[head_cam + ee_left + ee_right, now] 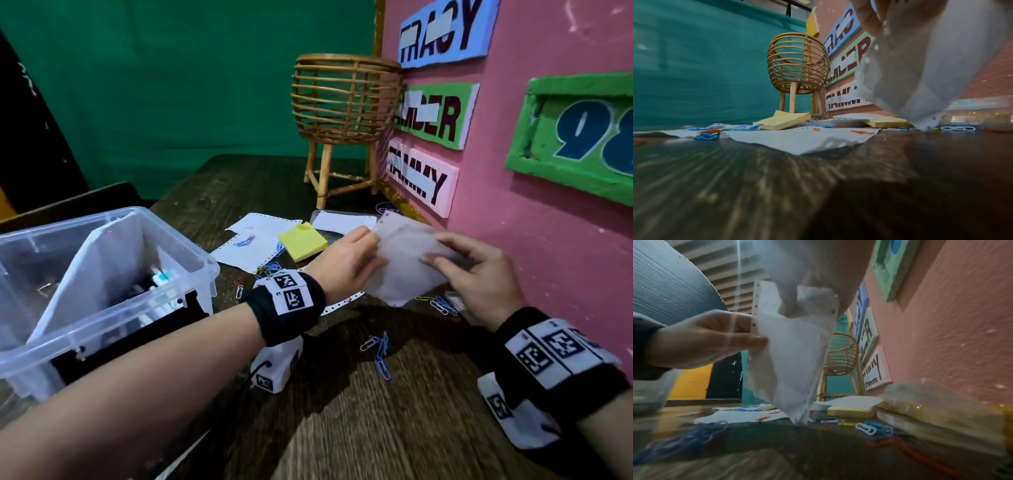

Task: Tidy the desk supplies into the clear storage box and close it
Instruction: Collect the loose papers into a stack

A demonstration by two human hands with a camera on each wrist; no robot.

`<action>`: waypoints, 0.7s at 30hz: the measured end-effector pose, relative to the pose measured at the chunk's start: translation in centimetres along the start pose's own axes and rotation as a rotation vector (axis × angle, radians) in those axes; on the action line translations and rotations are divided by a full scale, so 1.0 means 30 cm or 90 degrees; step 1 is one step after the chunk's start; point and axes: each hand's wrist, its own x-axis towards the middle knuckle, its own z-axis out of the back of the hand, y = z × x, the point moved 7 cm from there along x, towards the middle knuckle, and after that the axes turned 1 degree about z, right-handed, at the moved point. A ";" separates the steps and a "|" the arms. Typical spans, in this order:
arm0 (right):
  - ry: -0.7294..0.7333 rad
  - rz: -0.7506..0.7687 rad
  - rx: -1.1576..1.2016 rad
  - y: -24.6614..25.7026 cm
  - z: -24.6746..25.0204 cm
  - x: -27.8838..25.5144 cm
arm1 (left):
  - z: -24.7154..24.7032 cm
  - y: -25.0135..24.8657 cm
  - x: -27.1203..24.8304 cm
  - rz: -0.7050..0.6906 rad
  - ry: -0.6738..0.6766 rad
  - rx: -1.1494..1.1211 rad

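Note:
Both hands hold a white sheet of paper [404, 263] with punched edges, tilted above the dark wooden desk [342, 428] near the pink wall. My left hand [371, 246] pinches its left edge, and my right hand [442, 255] grips its right side, fingers on top. In the right wrist view the paper [793, 356] hangs with its lower corner close to the desk, the left hand [748, 337] pinching it. The clear storage box [191, 253] stands open at the left, holding a sheet and pens. A yellow sticky pad [303, 241] and coloured paper clips [380, 353] lie on the desk.
More punched sheets [253, 243] lie behind the left hand. A rattan basket stand [342, 109] is at the back corner. The pink board [531, 222] with name signs walls off the right side. A plastic-wrapped yellow pack [941, 405] lies along the wall.

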 end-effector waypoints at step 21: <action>0.086 -0.042 -0.022 -0.049 -0.095 -0.002 | 0.040 0.069 0.003 0.183 -0.058 -0.099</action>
